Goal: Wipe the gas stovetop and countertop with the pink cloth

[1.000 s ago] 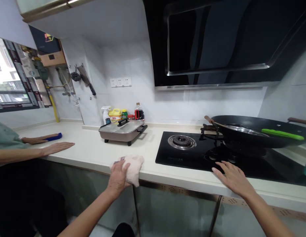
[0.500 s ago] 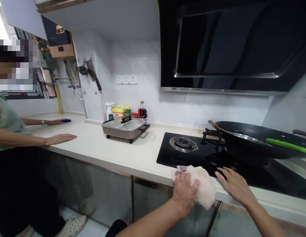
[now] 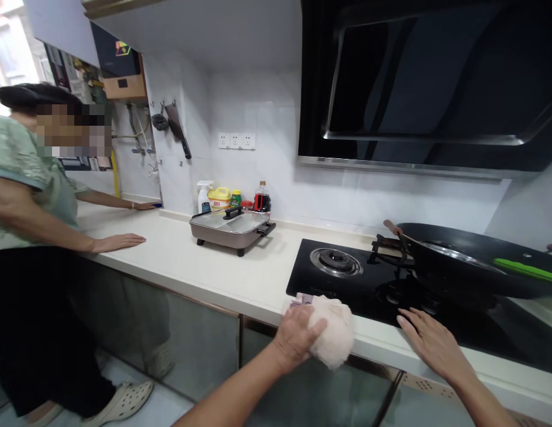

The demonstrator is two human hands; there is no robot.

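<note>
My left hand (image 3: 297, 339) grips a pale pink cloth (image 3: 333, 333) at the front edge of the white counter (image 3: 240, 284). Part of the cloth hangs over that edge, and a purple patch shows at its top. My right hand (image 3: 429, 339) rests with fingers stretched out on the counter's front edge, its fingertips at the border of the black gas stove (image 3: 369, 290). Nothing is in it. Beyond the right hand, a large black wok (image 3: 462, 267) sits on the stove, with a green-handled utensil (image 3: 525, 268) lying across it.
An electric pan (image 3: 229, 230) with a glass lid stands left of the stove, bottles (image 3: 262, 198) behind it. At the far left a person (image 3: 44, 196) leans on the counter, one hand on a blue item. A cleaver (image 3: 178, 129) hangs on the wall. The range hood (image 3: 418, 83) overhangs the stove.
My left hand has moved left along the counter's edge with the cloth. My right hand stays in nearly the same place. The view has shifted, showing more of the person at left.
</note>
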